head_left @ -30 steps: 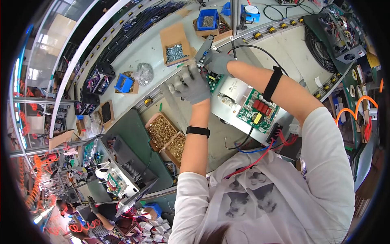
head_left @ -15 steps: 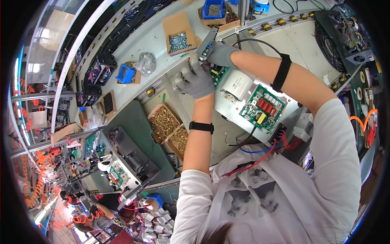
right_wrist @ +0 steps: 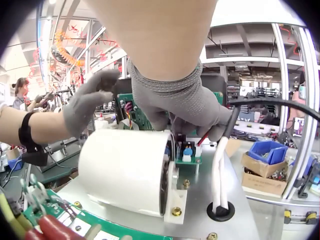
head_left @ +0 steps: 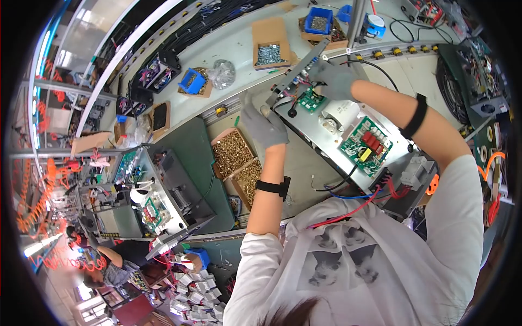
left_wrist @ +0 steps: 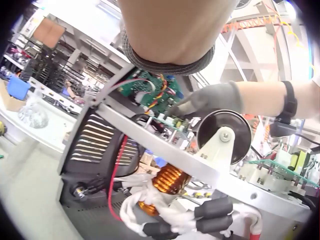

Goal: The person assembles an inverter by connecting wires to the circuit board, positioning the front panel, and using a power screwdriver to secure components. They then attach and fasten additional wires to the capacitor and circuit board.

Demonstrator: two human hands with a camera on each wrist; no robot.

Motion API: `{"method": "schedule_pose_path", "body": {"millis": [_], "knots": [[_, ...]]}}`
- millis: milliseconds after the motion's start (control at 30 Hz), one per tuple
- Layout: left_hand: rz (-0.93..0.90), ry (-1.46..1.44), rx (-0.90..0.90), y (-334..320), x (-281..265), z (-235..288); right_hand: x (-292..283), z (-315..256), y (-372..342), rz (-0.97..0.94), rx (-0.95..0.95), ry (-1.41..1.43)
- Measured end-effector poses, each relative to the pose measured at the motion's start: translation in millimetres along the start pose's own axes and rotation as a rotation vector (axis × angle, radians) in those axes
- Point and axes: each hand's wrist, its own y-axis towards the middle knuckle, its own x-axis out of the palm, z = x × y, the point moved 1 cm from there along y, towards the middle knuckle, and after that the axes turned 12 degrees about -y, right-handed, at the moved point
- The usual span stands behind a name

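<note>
The gloved left hand [head_left: 265, 126] is beside the left end of a metal chassis [head_left: 304, 127], fingers extended and apart, holding nothing. In the right wrist view, the left hand [right_wrist: 90, 102] has its thumb and fingers spread near the upright front panel. The gloved right hand [head_left: 333, 79] reaches over the small green circuit board [head_left: 311, 100] behind the panel [head_left: 299, 73]. Its fingers [right_wrist: 215, 131] point down among the board's parts; whether they pinch anything I cannot tell. A large white capacitor [right_wrist: 125, 172] stands close to that hand. Under the chassis plate are a copper coil [left_wrist: 170, 180] and white cables [left_wrist: 150, 202].
A board with red parts [head_left: 367, 146] sits on the chassis. Cardboard boxes of brass fasteners [head_left: 232, 155] lie to the left, near a second open unit [head_left: 157, 201]. Screws in a box [head_left: 270, 53] and blue bins [head_left: 318, 20] stand behind. A black cable [right_wrist: 272, 101] arches beside the right hand.
The left hand has drawn back from the front panel, and its bent fingers have straightened. The right hand stays at the small board. The head view has shifted, moving the scene rightward.
</note>
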Motion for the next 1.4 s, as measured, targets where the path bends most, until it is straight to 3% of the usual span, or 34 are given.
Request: {"method": "schedule_pose_path", "body": {"millis": [67,100,133,200,333,467,533,567,667,733,833,867,933,967,1000,1067,1200,1267,1300,1367,1400], "knots": [[-0.185,-0.017,-0.19,-23.2,10.3,-54.6,-8.3,-3.8,-13.8,-0.008,-0.017,-0.022],[-0.326,0.335,0.107,-27.4,6.4,-67.3,-12.2,-5.5,-19.5,-0.045,-0.016,-0.042],[-0.307,0.336,0.101,-31.8,3.8,-70.8,-14.3,-7.2,-25.6,-0.081,-0.013,-0.061],[-0.522,-0.354,-0.719,-41.0,5.4,-74.2,-2.5,-1.8,-33.9,-0.05,-0.064,-0.06],[-0.568,-0.254,-0.667,-28.3,-20.0,-32.4,-11.4,-14.6,-51.5,-0.096,-0.103,-0.065],[-0.521,-0.257,-0.761,-55.2,-17.0,-49.1,-11.4,-24.7,-50.9,-0.104,-0.033,-0.104],[-0.561,-0.169,-0.333,-56.1,-21.8,-47.7,-13.6,-21.6,-54.8,-0.037,-0.049,-0.133],[-0.569,-0.176,-0.337,-54.3,-24.2,-43.1,-16.7,-20.6,-58.3,0.036,-0.069,-0.161],[-0.634,-0.186,-0.362,-54.6,-20.6,-34.8,-39.6,-17.1,-75.2,0.015,-0.039,-0.042],[-0.408,-0.519,-0.69,-67.3,-6.4,-45.1,-44.1,-13.1,-93.3,0.037,-0.04,-0.008],[-0.399,-0.405,-0.711,-53.4,-14.1,-29.4,-56.1,-31.4,-125.5,-0.016,0.021,0.033],[-0.41,-0.41,-0.72,-53.0,-15.5,-28.9,-44.7,-34.7,-133.7,0.052,-0.078,-0.014],[-0.469,-0.26,-0.661,-51.4,-15.1,-27.9,-22.7,-58.7,-149.1,-0.044,-0.15,-0.097],[-0.465,-0.177,-0.528,-55.7,-17.2,-28.6,-0.8,-67.3,-152.0,-0.122,-0.278,-0.107],[-0.463,-0.181,-0.525,-52.6,-24.4,-20.7,22.2,-75.2,-153.5,-0.195,-0.406,-0.117],[-0.743,-0.272,-0.66,-44.3,-41.5,-1.1,51.8,-94.1,-164.7,-0.295,-0.616,-0.39],[-0.751,-0.303,-0.608,-47.5,-44.5,0.3,72.8,-108.0,-173.2,-0.278,-0.665,-0.41],[-0.517,-0.425,-0.678,-47.6,-44.9,2.9,47.1,-123.9,-164.1,-0.708,-0.807,-0.643],[-0.504,-0.425,-0.681,-47.6,-46.4,3.8,61.8,-119.5,-167.6,-0.709,-0.815,-0.654],[-0.428,-0.634,-0.729,-44.3,-49.1,4.5,100.0,-101.4,-176.8,-0.298,-0.599,-0.66],[-0.42,-0.636,-0.726,-44.5,-50.4,-1.7,98.5,-100.8,-175.9,-0.295,-0.602,-0.667]]}}
